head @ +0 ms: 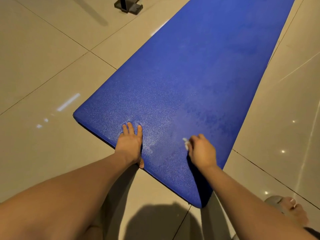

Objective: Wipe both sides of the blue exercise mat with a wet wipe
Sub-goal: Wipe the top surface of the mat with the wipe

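The blue exercise mat (199, 75) lies flat on the tiled floor and stretches away to the upper right. Its near short edge is just in front of me. My left hand (130, 144) presses flat on the mat near that edge, fingers straight and thumb at the rim. My right hand (200, 151) rests on the mat to the right, fingers curled round a small white wet wipe (186, 143) that sticks out on its left side. A darker damp patch shows on the mat beyond the right hand.
Glossy beige floor tiles (52, 66) surround the mat. A dark metal stand base (129, 6) sits at the top, left of the mat. My foot in a grey sandal (285, 205) is at the lower right.
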